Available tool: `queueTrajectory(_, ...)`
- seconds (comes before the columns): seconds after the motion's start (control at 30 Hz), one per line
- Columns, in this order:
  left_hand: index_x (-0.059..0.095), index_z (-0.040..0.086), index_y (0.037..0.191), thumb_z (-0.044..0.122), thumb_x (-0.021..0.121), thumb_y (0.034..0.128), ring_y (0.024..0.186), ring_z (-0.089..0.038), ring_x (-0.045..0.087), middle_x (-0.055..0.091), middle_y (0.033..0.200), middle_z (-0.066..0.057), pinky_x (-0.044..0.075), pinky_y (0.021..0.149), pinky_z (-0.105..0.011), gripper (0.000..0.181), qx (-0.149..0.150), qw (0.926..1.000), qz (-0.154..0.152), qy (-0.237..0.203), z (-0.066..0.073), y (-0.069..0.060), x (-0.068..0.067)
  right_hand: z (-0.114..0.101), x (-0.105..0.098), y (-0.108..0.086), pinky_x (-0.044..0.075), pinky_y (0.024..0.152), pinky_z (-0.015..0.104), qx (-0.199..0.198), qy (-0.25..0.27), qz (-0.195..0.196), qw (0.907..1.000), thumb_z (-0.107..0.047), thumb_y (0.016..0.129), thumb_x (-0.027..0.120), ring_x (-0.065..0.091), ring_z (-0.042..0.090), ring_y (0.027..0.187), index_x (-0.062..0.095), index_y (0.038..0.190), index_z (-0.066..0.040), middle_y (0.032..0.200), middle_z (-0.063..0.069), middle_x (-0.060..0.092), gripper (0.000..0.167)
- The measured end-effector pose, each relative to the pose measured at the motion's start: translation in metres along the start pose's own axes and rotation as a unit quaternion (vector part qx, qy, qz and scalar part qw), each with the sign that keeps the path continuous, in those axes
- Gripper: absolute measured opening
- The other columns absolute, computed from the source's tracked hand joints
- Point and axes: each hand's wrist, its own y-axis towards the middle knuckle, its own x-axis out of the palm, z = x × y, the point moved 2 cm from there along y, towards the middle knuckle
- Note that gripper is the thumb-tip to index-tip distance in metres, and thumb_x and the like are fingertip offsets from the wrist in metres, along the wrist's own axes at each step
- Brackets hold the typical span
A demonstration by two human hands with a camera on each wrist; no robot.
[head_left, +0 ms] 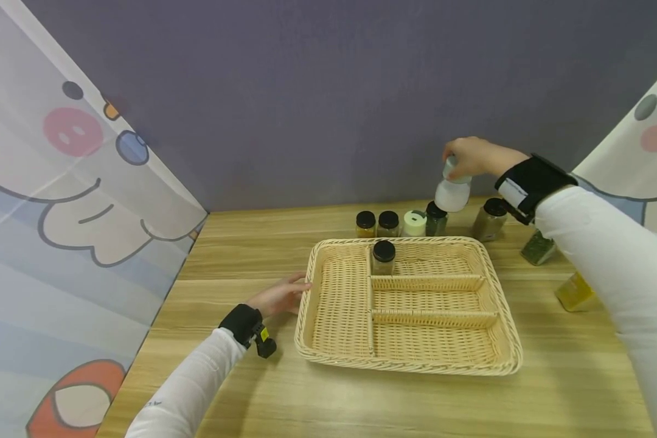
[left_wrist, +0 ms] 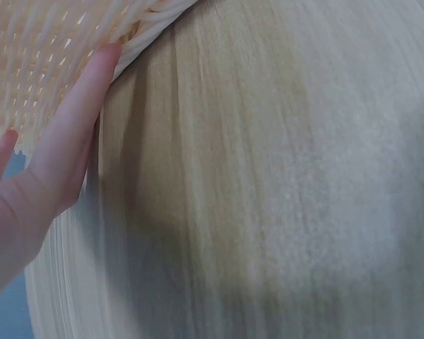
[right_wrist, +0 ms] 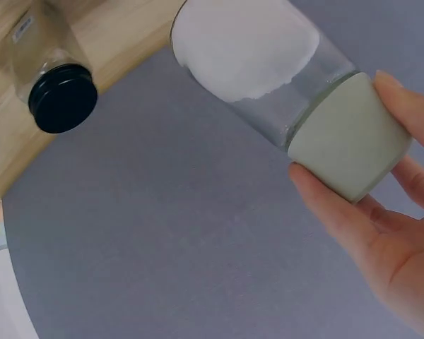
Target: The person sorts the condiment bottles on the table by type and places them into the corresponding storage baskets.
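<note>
The right hand [head_left: 471, 157] pinches the pale green lid [right_wrist: 350, 138] of a clear jar of white powder [head_left: 452, 194], raised above the back row of jars. In the right wrist view the same jar [right_wrist: 247, 49] is tilted, fingertips on both sides of its lid. The left hand [head_left: 280, 297] touches the left rim of a wicker basket [head_left: 334, 361] with relaxed fingers; the left wrist view shows a fingertip of that hand [left_wrist: 53, 155] against the weave. Inside the basket, a black-lidded jar [head_left: 384, 258] stands in the back compartment beside the divider.
Behind the basket stand black-lidded jars [head_left: 365, 224] and a jar with a pale green lid [head_left: 414, 223]. To the right are a brownish black-lidded jar [head_left: 490, 220], a green-filled jar [head_left: 538, 248] and a yellow one [head_left: 575, 293]. A grey wall [head_left: 306, 109] rises behind the table.
</note>
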Motion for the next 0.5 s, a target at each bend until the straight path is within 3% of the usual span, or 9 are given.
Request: queueTrajectory(0.5,0.011,0.012,0.140,0.020,0.042,0.0935,0.109,-0.028,0.049,0.045,0.126,-0.018,0.043,0.085,-0.051,0.057,-0.005,0.9998,0.007,-0.016,0.000,-0.003,0.000,-0.036,0.001,0.011,0.044,0.073,0.045,-0.036,0.007,0.000,0.9993,-0.009,0.082,0.058,0.047,0.039,0.096,0.046,0.114,0.009,0.111,0.029,0.047,0.039)
